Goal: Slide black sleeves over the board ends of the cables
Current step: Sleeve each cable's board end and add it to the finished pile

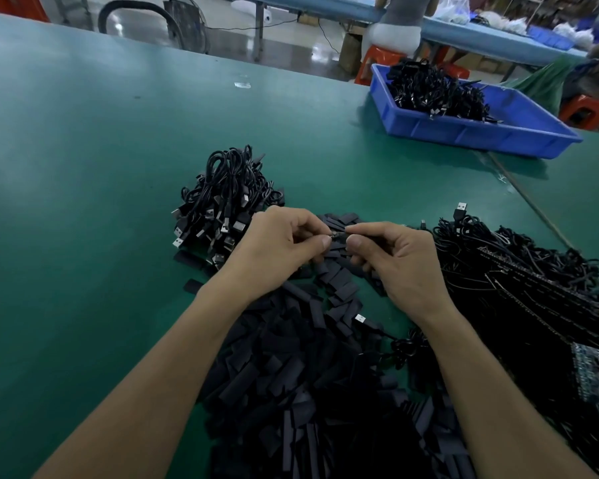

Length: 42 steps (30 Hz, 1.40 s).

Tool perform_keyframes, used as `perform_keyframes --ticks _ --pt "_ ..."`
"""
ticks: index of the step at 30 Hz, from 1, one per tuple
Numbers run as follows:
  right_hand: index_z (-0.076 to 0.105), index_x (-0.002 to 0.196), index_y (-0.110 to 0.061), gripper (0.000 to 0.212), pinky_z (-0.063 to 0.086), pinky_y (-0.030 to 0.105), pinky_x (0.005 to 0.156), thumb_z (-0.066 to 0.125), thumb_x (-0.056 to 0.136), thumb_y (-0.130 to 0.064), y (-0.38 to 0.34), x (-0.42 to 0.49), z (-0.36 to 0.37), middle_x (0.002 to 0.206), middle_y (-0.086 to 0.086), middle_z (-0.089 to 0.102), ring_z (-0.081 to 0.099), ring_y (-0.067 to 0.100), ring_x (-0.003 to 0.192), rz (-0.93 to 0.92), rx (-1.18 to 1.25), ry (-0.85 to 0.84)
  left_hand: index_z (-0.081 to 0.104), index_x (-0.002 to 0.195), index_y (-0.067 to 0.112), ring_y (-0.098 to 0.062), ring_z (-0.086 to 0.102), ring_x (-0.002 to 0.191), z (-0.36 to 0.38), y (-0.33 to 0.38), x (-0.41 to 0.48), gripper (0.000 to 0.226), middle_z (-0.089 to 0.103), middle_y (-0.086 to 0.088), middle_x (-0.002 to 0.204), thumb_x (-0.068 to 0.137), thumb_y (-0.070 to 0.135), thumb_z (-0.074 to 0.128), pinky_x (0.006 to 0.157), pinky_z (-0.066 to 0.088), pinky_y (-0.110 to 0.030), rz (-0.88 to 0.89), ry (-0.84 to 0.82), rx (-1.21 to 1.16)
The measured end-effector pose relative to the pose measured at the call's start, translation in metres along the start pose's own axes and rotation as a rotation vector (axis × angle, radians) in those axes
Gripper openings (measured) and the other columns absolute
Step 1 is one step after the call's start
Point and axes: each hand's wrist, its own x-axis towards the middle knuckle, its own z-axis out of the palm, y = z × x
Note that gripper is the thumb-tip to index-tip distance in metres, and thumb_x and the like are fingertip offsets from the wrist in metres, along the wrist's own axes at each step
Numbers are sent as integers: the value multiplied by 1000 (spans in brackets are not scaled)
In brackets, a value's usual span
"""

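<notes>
Black sleeve [338, 239] at centre, 12 o'clock of the sleeve pile [301, 375], is pinched by fingers of left hand [281, 248] and right hand [396, 262]; the board end hides between them. Keep both aligned, pushing straight and gently.

no legible text, labels or numbers anywhere

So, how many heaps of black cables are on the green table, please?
3: the left heap beyond the left hand, the right heap beside the right hand, the far heap in the blue plastic tray. More may hide under the black sleeves.
</notes>
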Motion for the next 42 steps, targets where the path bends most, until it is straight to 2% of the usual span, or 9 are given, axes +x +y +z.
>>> perform_keyframes --ticks 6,11,16,19,25,28,31,35,42 --pt "73 90 -33 19 52 19 58 72 91 -14 4 -1 6 73 -7 74 68 10 59 -48 -17 61 74 85 18 -28 74 74 2 1 -1 11 76 -6 73 86 7 77 70 62 -33 -109 19 -224" --pt "75 95 -32 17 53 20 62 75 87 -17 8 0 5 73 -6 75 68 11 61 -34 23 33 73 84 17 -26 72 69 0 3 0 13 75 -7 71 86 4 76 65 59 -26 -109 -3 -232" --pt "75 96 -34 22 52 18 64 78 85 -15 7 3 5 75 -16 74 67 6 62 -38 -26 -10 71 84 16 -25 74 71 3 3 -1 14 75 -4 71 87 3 76 70 62 -33 -104 -18 -239" --pt "72 100 -38 30 55 18 67 80 83 -14 4 4 7 82 -16 75 69 5 68 -54 -21 55 69 89 16 -20 75 71 5 3 -1 13 77 -4 74 88 5 75 74 61 -40 -101 -9 -242" --pt "67 102 -32 28 60 39 75 83 82 -21 7 -2 25 85 3 76 73 17 78 43 76 377 57 86 28 0 68 64 9 8 -3 21 74 12 69 90 16 73 63 53 -17 -7 66 -35" --pt "68 122 -26 37 59 42 88 78 87 -26 6 -7 37 91 -3 77 74 11 87 53 38 422 48 77 33 4 58 52 13 13 -5 33 68 9 62 89 15 73 52 39 -8 37 138 58" --pt "63 133 -26 46 58 41 92 72 89 -33 4 -10 47 95 -7 77 72 5 91 56 35 441 45 75 32 -1 54 53 15 16 -6 36 63 7 64 89 15 72 51 39 -12 47 178 119" --pt "62 134 -29 44 57 33 92 71 92 -24 4 -11 50 97 -12 75 71 1 91 44 41 419 44 74 30 -14 64 66 14 17 -5 36 66 3 70 89 14 72 62 55 -37 49 206 141" --pt "63 131 -33 40 58 38 92 69 94 -21 6 -8 45 91 -10 77 73 7 89 58 41 373 44 72 26 -19 66 69 17 17 -7 36 65 2 69 90 13 73 63 55 -39 66 238 127"
